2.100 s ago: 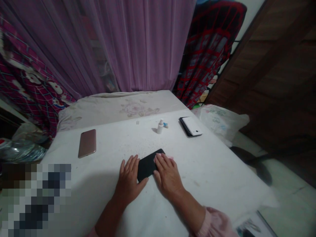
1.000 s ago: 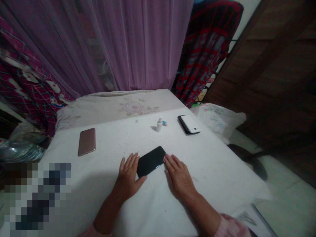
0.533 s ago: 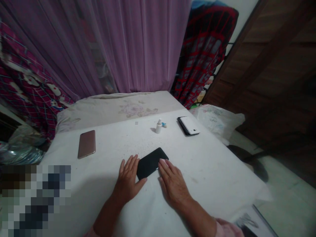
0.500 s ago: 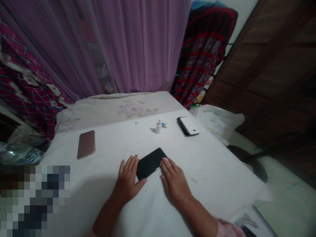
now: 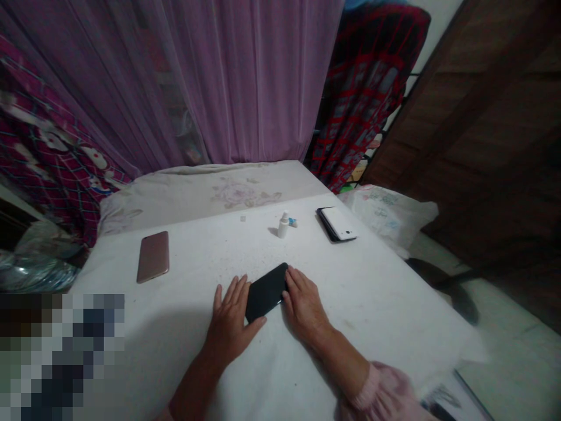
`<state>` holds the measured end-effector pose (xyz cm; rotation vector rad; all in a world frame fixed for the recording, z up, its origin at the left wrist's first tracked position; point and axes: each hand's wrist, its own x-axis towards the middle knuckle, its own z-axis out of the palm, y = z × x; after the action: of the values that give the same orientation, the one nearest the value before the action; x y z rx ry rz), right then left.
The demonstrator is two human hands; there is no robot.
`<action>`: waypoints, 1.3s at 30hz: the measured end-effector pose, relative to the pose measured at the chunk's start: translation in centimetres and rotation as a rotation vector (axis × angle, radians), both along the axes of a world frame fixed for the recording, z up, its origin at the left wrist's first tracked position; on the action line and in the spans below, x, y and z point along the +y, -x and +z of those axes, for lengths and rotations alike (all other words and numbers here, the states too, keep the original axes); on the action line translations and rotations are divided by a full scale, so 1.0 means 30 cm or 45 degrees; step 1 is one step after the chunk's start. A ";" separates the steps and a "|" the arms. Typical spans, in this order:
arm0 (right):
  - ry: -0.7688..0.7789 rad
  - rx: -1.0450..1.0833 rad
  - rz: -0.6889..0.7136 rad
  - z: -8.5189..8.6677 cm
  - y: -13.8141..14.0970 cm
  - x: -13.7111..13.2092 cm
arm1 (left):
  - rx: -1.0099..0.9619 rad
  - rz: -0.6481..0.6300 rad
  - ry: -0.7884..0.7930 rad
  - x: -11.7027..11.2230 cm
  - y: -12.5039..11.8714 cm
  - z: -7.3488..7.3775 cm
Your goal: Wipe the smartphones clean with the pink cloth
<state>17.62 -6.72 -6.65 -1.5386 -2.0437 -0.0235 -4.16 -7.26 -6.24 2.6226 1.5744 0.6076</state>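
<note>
A black phone (image 5: 264, 293) lies slantwise on the white-covered table (image 5: 377, 298) just in front of me. My left hand (image 5: 230, 324) rests flat on the table, its fingers stretched along the phone's left edge and its thumb at the near corner. My right hand (image 5: 304, 305) lies flat as well, fingertips together against the phone's right edge and far end. Neither hand lifts the phone. Nothing shows under the right fingers.
A rose-gold phone (image 5: 153, 256) lies at the left of the table. A small white bottle (image 5: 283, 225) stands further back, with a white phone on a dark case (image 5: 339, 223) to its right. A white plastic bag (image 5: 388, 213) sits past the right edge. Purple curtain (image 5: 245, 82) hangs behind.
My right hand slid off the phone's face to its right edge and now sits closer to its far end. The pink cloth seen under its fingers earlier no longer shows. The left hand stayed.
</note>
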 end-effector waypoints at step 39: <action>-0.236 0.407 -0.052 0.039 -0.057 -0.045 | -0.546 0.165 0.101 -0.019 -0.042 0.057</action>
<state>19.32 -8.07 -5.48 -1.3717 -1.7096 0.0162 -2.91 -7.84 -4.54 2.1534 1.5934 1.0103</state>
